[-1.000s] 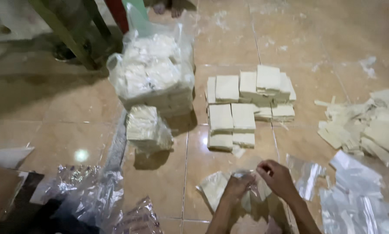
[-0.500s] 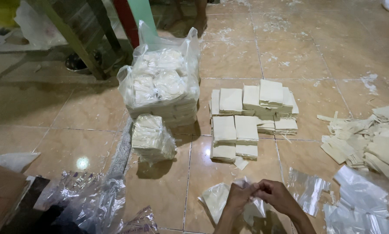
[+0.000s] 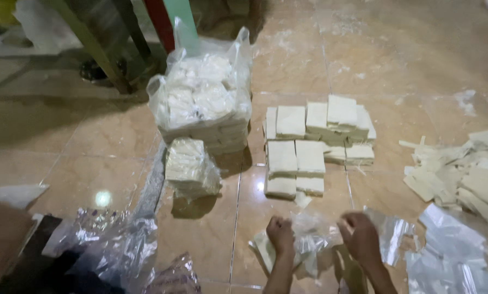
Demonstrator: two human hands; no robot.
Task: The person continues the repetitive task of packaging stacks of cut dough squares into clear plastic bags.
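Note:
My left hand (image 3: 280,234) and my right hand (image 3: 359,237) are low in the view, each closed on one side of a small clear plastic bag (image 3: 312,239) stretched between them. Pale flat pieces show inside the bag (image 3: 266,251), low on its left side. Just beyond my hands, stacks of pale square blocks (image 3: 309,142) stand in rows on the tiled floor.
A large clear bag full of pale blocks (image 3: 203,103) stands at the back, with a smaller filled packet (image 3: 189,167) in front of it. Loose pale sheets (image 3: 461,174) and empty clear bags (image 3: 451,250) lie at right. Crumpled plastic (image 3: 113,250) lies at lower left. Furniture legs (image 3: 91,43) rise behind.
My hands have moved apart, pulling the small bag wide between them. The view has shifted slightly, so the stacks sit lower in the frame.

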